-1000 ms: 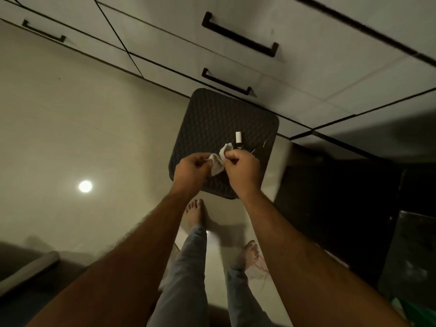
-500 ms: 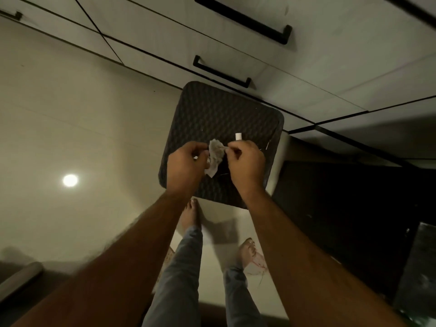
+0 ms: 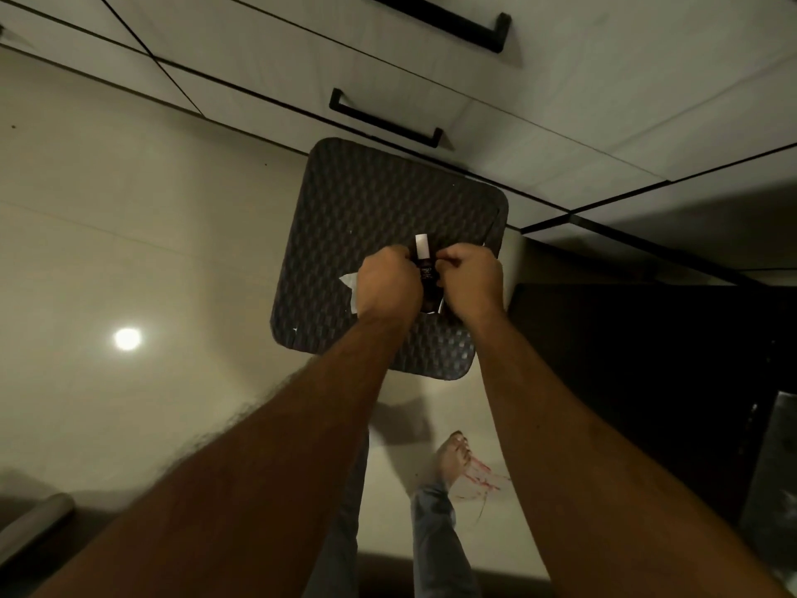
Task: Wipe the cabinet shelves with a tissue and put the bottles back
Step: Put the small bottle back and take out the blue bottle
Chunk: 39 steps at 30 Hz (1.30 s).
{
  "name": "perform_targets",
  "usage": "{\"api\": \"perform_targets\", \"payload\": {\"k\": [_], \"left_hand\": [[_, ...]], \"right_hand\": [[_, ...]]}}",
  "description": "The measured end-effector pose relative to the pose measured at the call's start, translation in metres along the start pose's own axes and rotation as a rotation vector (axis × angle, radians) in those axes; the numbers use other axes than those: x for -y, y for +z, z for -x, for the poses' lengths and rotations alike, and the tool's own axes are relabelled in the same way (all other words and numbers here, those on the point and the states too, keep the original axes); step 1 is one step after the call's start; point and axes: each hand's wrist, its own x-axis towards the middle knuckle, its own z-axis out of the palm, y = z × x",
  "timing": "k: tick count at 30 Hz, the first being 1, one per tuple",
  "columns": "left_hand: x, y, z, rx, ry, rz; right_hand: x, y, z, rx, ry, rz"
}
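Note:
A small dark bottle (image 3: 426, 269) with a white cap stands on a dark woven stool top (image 3: 366, 200). My left hand (image 3: 388, 280) and my right hand (image 3: 472, 278) are closed close on either side of it. A white tissue (image 3: 349, 284) pokes out to the left of my left hand, and another white corner shows below the bottle between the hands. Most of the tissue is hidden by my fingers. I cannot tell whether my fingers touch the bottle.
White cabinet drawers (image 3: 560, 101) with black bar handles (image 3: 384, 118) run along the top, just behind the stool. A dark cabinet opening (image 3: 647, 338) lies to the right. Glossy floor (image 3: 129, 230) spreads to the left. My bare foot (image 3: 453, 455) stands below the stool.
My hands have dropped lower around the bottle, which now shows between them. The bunched tissue between the fingertips is now spread out and mostly hidden under my hands.

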Motion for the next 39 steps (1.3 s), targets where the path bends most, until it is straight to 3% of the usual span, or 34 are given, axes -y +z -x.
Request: {"api": "perform_targets", "payload": {"k": [7, 15, 20, 30, 39], "left_hand": [[-0.010, 0.001, -0.007, 0.118, -0.030, -0.083], [-0.011, 0.001, 0.010, 0.003, 0.059, 0.059], [-0.025, -0.002, 0.035, -0.073, 0.140, 0.126], [-0.090, -0.028, 0.150, -0.211, 0.234, 0.311], [-0.183, -0.058, 0.320, -0.247, 0.327, 0.474]], "right_hand": [[0.004, 0.002, -0.002, 0.073, 0.015, -0.066], [0.003, -0.009, 0.012, 0.076, 0.095, -0.515], [-0.002, -0.033, 0.028, 0.044, 0.004, -0.560], [-0.006, -0.144, 0.109, 0.091, -0.209, -0.599], [-0.011, -0.294, 0.248, 0.056, -0.371, -0.608]]}}
